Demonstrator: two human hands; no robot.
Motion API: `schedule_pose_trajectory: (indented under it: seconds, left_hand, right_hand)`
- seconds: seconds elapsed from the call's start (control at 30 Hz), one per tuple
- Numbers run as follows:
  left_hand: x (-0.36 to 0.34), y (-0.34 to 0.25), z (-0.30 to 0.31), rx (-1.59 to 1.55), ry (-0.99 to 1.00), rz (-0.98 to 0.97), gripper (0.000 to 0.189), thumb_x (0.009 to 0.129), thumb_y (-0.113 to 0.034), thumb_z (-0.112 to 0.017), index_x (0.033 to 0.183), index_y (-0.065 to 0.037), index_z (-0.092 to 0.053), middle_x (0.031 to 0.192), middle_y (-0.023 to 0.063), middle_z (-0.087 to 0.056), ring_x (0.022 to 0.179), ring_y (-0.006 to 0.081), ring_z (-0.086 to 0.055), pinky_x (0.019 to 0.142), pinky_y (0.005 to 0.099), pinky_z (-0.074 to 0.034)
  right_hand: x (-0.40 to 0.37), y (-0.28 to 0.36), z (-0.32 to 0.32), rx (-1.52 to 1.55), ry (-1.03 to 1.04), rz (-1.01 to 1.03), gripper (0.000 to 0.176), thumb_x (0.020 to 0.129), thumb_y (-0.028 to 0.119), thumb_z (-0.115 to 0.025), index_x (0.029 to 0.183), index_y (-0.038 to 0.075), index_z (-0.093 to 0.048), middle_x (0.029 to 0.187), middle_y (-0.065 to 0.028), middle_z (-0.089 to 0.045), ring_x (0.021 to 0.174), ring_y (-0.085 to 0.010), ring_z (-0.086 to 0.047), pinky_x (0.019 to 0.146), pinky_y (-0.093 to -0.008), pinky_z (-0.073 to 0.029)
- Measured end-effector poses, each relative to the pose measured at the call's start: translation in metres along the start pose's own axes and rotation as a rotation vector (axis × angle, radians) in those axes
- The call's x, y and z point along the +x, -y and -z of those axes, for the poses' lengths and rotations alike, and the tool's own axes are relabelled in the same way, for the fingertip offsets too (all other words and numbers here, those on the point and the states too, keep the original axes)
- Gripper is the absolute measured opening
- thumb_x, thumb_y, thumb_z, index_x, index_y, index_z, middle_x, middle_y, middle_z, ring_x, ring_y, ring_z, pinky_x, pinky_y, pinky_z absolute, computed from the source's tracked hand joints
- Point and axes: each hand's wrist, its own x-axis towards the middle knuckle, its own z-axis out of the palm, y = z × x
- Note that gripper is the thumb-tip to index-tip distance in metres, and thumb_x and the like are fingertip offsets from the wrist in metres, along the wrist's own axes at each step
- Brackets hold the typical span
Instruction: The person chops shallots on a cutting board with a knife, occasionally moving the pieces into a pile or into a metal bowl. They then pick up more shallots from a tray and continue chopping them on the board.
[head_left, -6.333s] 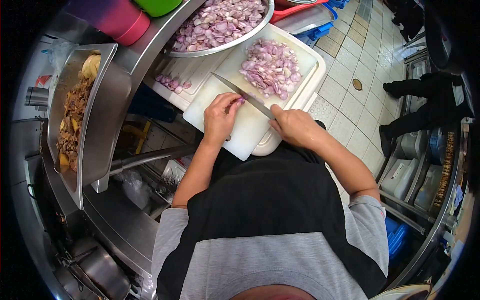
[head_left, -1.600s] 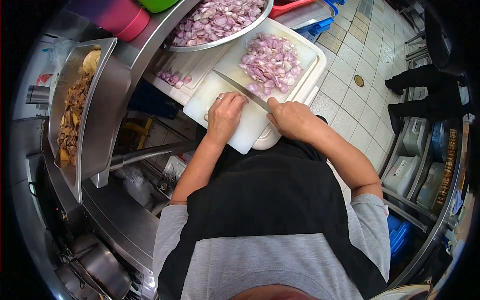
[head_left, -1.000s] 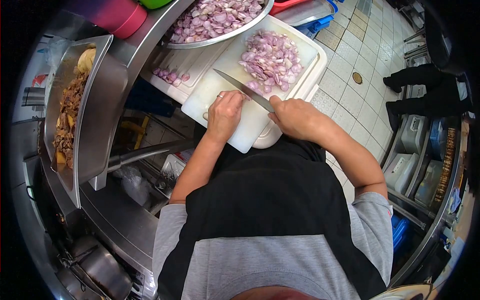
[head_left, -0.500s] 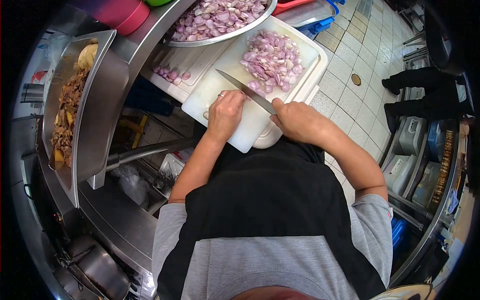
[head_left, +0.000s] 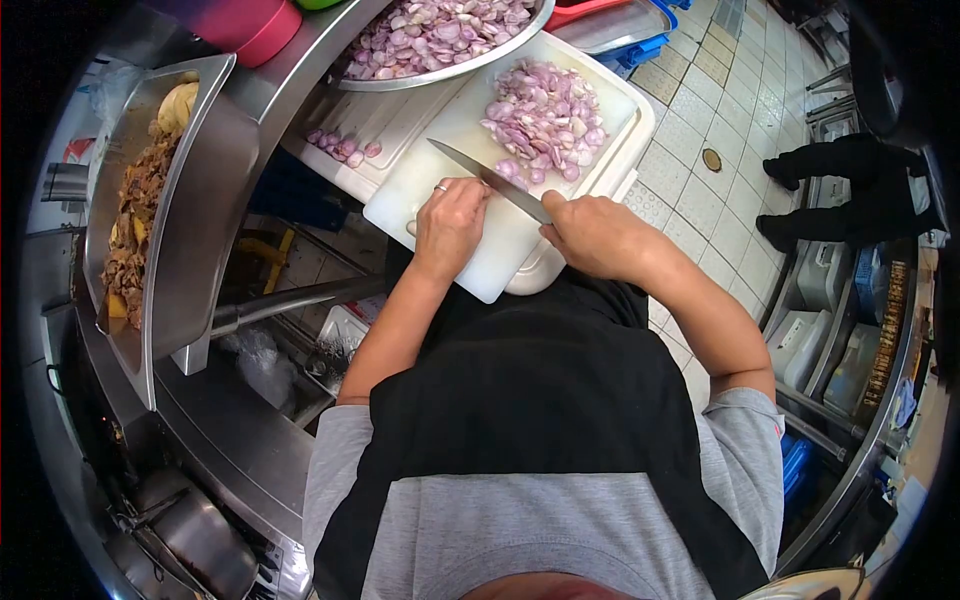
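Observation:
My right hand (head_left: 597, 236) is closed around the handle of a kitchen knife (head_left: 488, 178), whose blade points to the upper left across a white cutting board (head_left: 490, 268). Just on the near side of the blade, my left hand (head_left: 452, 222) has its fingers curled and pressed down on the board. A small pinkish piece of shallot shows at its fingertips, mostly hidden. Beyond the blade lies a heap of sliced shallots (head_left: 545, 115), a few slices touching the knife. Several peeled shallots (head_left: 342, 148) sit to the left on a second board (head_left: 385, 125).
A metal bowl (head_left: 415, 84) full of sliced shallots stands at the back. On the left is a deep steel pan (head_left: 200, 210) of brown cooked food. A blue-handled tray (head_left: 610, 35) is beyond the board. A person in dark trousers (head_left: 850, 190) stands at right.
The knife has shifted very slightly to the left, and my left hand has barely moved. At right, the other person's leg has moved a little.

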Motion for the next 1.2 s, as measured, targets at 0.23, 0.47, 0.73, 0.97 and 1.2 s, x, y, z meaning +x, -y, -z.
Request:
schedule_pose_trajectory:
  seconds: [0.23,0.47,0.73,0.97,1.2]
  left_hand:
    - [0.001,-0.001,0.001,0.005,-0.002,0.010,0.012,0.075,0.003,-0.071,0.084,-0.003,-0.066,0.088,0.0103,-0.068,0.085,0.0293,-0.065,0.075,0.0383,-0.053]
    - [0.002,0.003,0.003,0.025,0.003,0.015,0.012,0.077,0.002,-0.070,0.088,-0.003,-0.068,0.089,0.0106,-0.070,0.085,0.0294,-0.066,0.076,0.0376,-0.053]
    - [0.072,0.115,0.041,0.146,-0.056,0.521,0.022,0.085,-0.016,-0.067,0.101,-0.003,-0.072,0.110,0.0194,-0.068,0.100,0.0384,-0.064,0.085,0.0422,-0.052]
    - [0.112,0.246,-0.029,0.408,-0.166,0.419,0.066,0.079,-0.052,-0.070,0.129,-0.010,-0.060,0.128,0.0216,-0.060,0.110,0.0400,-0.061,0.085,0.0427,-0.055]
    - [0.092,0.138,0.033,0.229,0.248,0.631,0.052,0.081,-0.035,-0.073,0.125,-0.008,-0.061,0.118,0.0165,-0.067,0.100,0.0330,-0.068,0.077,0.0403,-0.056]
  right_hand:
    - [0.010,-0.005,-0.036,0.038,-0.082,-0.013,0.028,0.096,0.024,-0.054,0.101,-0.003,-0.047,0.073,-0.0267,-0.064,0.073,-0.0454,-0.064,0.066,-0.0543,-0.051]
    - [0.033,-0.016,-0.037,0.091,-0.103,-0.016,0.029,0.095,0.026,-0.053,0.104,-0.001,-0.050,0.084,-0.0261,-0.067,0.083,-0.0437,-0.066,0.072,-0.0535,-0.051]
    - [-0.006,-0.023,-0.022,0.066,-0.135,0.026,0.025,0.093,0.026,-0.060,0.098,0.003,-0.051,0.068,-0.0250,-0.060,0.073,-0.0462,-0.061,0.065,-0.0529,-0.047]
    - [-0.003,-0.036,-0.035,0.110,-0.044,0.050,0.027,0.093,0.028,-0.057,0.103,0.003,-0.053,0.073,-0.0261,-0.064,0.077,-0.0457,-0.064,0.070,-0.0545,-0.049]
    - [0.015,-0.073,-0.018,0.150,-0.148,-0.094,0.029,0.093,0.029,-0.056,0.104,0.002,-0.054,0.079,-0.0283,-0.065,0.081,-0.0465,-0.064,0.076,-0.0531,-0.049]
